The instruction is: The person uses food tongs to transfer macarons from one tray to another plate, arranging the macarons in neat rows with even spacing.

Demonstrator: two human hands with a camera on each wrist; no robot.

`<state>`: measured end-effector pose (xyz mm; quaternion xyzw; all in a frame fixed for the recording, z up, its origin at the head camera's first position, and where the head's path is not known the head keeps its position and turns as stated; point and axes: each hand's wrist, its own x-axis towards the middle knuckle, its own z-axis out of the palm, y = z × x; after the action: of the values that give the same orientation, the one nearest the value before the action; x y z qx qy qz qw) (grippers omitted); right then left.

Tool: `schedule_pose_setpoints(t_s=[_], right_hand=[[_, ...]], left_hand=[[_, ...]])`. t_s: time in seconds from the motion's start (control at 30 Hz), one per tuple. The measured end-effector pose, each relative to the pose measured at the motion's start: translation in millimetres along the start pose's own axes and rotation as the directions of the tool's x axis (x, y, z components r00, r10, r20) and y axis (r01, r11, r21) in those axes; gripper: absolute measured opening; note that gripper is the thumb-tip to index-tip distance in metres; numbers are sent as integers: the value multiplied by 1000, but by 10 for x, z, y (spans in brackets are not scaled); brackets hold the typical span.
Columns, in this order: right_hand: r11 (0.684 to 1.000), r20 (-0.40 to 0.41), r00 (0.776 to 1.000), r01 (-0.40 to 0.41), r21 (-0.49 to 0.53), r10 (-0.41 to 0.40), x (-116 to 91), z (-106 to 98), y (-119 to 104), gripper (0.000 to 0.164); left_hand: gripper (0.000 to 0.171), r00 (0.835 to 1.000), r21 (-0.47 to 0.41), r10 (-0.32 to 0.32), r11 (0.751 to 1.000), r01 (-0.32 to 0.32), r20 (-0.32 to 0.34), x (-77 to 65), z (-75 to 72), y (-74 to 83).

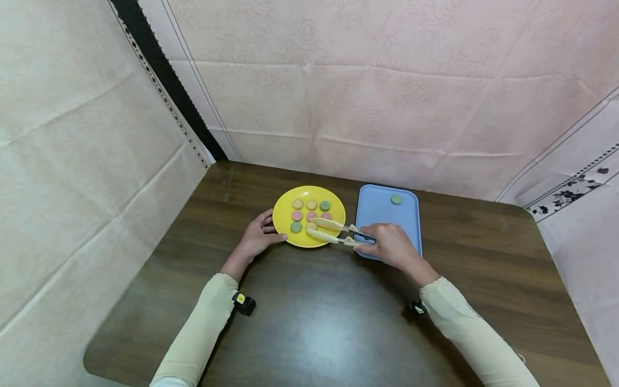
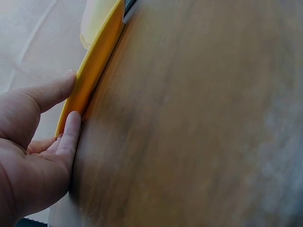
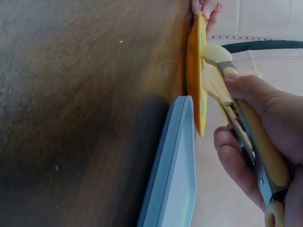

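My left hand (image 1: 257,236) holds the left rim of a round yellow plate (image 1: 280,207); in the left wrist view the thumb lies on its upper side and fingers touch the outer underside. Several macarons in yellow, pink and green lie in rows on the plate. My right hand (image 1: 390,244) grips a pair of tongs (image 3: 236,111) with pale cream tips. These tips are spread over the plate's lower right, on either side of a yellow macaron (image 1: 311,227); whether they touch it I cannot tell. One green macaron (image 1: 396,199) lies in the blue tray (image 1: 379,207).
Close to the plate's right stands the blue tray, partly under my right hand. Both are on a brown wooden table (image 1: 309,312) near its far edge. Pale patterned cloth (image 1: 367,107) hangs behind and on the left.
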<state>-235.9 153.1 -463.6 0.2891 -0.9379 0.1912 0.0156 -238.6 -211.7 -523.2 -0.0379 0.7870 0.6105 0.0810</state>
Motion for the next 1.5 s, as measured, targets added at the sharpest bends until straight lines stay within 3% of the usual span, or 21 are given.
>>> schedule_pose_setpoints(t_s=[0.37, 0.67, 1.03, 1.23, 1.5], right_hand=[[1000, -22, 1000, -5, 7, 5, -58, -50, 16, 48], [997, -116, 991, -65, 36, 69, -221, -329, 196, 58], [982, -240, 954, -188, -25, 176, -403, -676, 633, 61], [958, -272, 923, -285, -14, 271, -541, -680, 900, 57], [943, -300, 902, -331, -24, 309, -698, -608, 1169, 61]], left_hand=[[93, 1000, -6, 9, 1000, -9, 3, 15, -6, -14], [93, 1000, -23, 16, 1000, -16, 9, 2, -7, 2], [93, 1000, -18, 13, 1000, -13, 18, 9, -11, -8], [92, 1000, -10, 5, 1000, -5, 16, -9, -8, 5], [92, 1000, -3, -1, 1000, 1, 10, 8, -1, 1]])
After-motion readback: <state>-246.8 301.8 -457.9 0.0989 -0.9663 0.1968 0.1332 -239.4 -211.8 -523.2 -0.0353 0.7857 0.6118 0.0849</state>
